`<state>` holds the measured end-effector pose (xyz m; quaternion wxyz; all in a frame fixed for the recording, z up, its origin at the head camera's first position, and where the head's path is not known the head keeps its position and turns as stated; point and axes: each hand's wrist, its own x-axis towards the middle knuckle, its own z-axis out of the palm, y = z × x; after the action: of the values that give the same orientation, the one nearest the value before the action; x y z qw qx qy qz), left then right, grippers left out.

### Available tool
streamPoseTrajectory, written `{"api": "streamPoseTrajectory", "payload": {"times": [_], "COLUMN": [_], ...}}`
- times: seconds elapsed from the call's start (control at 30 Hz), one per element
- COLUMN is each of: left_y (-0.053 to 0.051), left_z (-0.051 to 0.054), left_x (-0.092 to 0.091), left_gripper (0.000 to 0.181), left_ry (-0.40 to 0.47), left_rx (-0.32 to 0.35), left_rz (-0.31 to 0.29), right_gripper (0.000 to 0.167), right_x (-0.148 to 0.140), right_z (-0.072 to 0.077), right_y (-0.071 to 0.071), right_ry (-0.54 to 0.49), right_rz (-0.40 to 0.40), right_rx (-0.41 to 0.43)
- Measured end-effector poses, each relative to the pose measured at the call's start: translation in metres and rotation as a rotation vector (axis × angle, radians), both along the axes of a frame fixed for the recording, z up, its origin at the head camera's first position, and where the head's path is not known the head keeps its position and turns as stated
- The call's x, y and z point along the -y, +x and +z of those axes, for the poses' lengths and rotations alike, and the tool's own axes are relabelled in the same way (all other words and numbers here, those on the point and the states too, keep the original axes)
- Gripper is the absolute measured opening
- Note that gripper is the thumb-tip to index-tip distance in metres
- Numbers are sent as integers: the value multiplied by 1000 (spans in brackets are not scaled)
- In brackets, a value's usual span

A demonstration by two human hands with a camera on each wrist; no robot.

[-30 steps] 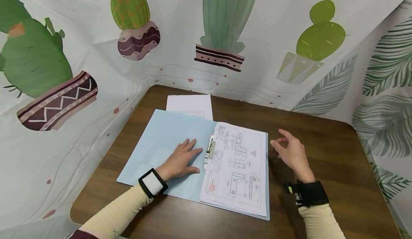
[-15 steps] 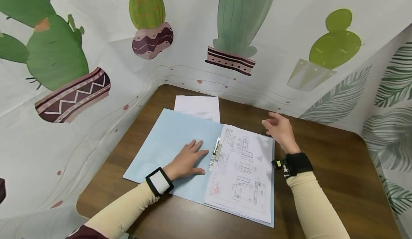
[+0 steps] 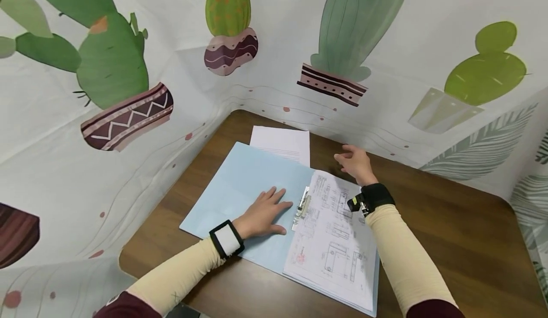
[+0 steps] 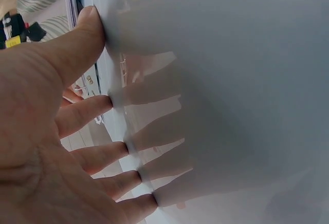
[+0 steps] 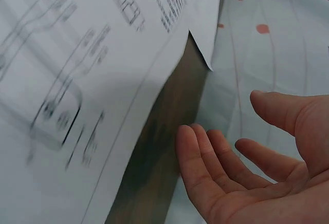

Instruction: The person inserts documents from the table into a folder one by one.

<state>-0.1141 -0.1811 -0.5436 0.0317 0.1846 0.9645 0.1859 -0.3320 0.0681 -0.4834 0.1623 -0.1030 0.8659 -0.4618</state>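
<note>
A light blue folder point(image 3: 239, 185) lies spread on the table, with a metal lever clip point(image 3: 302, 207) along its spine. Printed technical drawings point(image 3: 317, 256) fill its right side. My left hand point(image 3: 263, 216) rests on the bare left cover, fingers spread and their tips touching its surface, as the left wrist view also shows. Above the far right corner of the drawings is my right hand point(image 3: 356, 165), its fingers loosely bent and nothing between them. A loose white sheet point(image 3: 280, 139) with printed lines sticks out from behind the folder's far edge.
The brown wooden table point(image 3: 445, 223) has rounded corners. A white cloth printed with cacti point(image 3: 278, 47) hangs right behind its far edge and along the left side.
My right hand has moved from beside the folder's right edge, away and leftward, to beyond its far right corner. The left hand stays on the cover. The head view has shifted.
</note>
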Motion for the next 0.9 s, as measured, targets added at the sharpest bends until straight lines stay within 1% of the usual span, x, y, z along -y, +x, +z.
{"api": "streamPoseTrajectory", "payload": {"times": [0.23, 0.47, 0.7, 0.9], "left_y": [1, 2, 3, 5], "left_z": [3, 6, 5, 3], "left_x": [-2, -1, 2, 4], "left_gripper": [77, 76, 77, 77], "left_ry": [-29, -33, -26, -24], "left_rx": [7, 9, 4, 0], "left_rz": [-5, -8, -10, -5], "right_gripper": [61, 58, 56, 55], "right_x": [27, 52, 71, 85], "right_z": [-10, -16, -21, -19], "right_y": [-6, -6, -6, -4], "right_ry": [1, 12, 67, 101], "right_rz": [4, 7, 8, -32], "right_rx": [26, 34, 35, 74]}}
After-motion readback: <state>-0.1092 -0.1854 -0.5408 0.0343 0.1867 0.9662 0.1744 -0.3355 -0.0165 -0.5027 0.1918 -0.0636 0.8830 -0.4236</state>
